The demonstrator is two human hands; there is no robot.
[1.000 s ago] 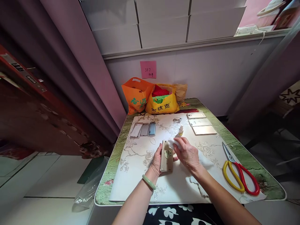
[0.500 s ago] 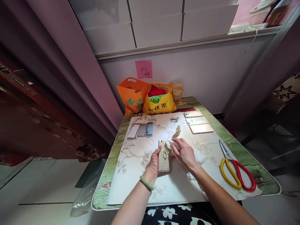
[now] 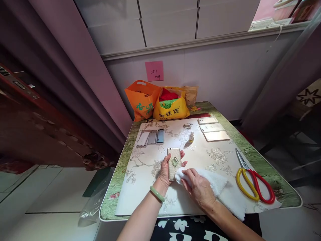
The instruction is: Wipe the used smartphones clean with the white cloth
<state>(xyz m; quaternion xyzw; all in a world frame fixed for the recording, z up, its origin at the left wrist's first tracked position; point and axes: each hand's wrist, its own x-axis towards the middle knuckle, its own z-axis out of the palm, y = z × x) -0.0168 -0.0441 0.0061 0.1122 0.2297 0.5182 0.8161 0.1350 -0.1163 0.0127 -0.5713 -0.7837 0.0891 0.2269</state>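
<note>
My left hand (image 3: 165, 169) grips a gold phone (image 3: 174, 157) with its back facing up, the fingers wrapped round it from beneath. A green ring-shaped ornament (image 3: 175, 162) sits on the phone's back. My right hand (image 3: 199, 187) is closed on a white cloth (image 3: 215, 182). One bunched end of that cloth touches the phone's lower right edge, and the rest trails to the right under my wrist. Beyond the hands stands a small white dropper bottle (image 3: 191, 137).
Three phones (image 3: 151, 137) lie at the left of the table and three gold ones (image 3: 215, 136) at the back right. Scissors (image 3: 254, 184) with yellow and red handles rest at the right edge. An orange bag (image 3: 142, 100) and a yellow bag (image 3: 173, 113) stand by the wall.
My right hand has moved down from the phone's top to its lower edge. More of the white cloth now shows, spread to the right. The phone has shifted slightly left and up.
</note>
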